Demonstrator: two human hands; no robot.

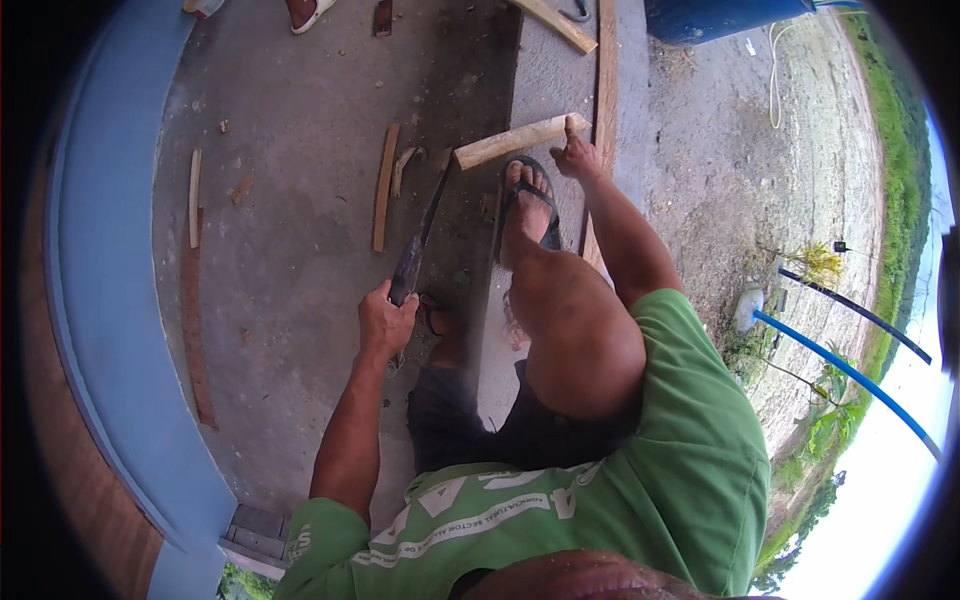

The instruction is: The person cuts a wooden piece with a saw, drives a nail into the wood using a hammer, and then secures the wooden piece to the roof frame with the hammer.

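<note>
My left hand (386,322) is closed around the handle of what looks like a handsaw (430,218). Its long dark blade is seen almost edge-on, so its teeth do not show. The blade's far end reaches the left end of a pale length of wood (515,140). That wood lies across the raised concrete ledge, with its left end jutting past the edge. At its right end, my right hand (577,158) grips it, one finger stretched along the top. My sandalled foot (530,198) stands on the ledge just below the wood.
A long board (606,90) runs along the ledge, and another wood piece (558,24) lies farther off. Loose strips (386,188) and a brown plank (197,330) lie on the concrete floor. A blue drum (715,20) is at the far right. A blue pipe (840,365) stands outside.
</note>
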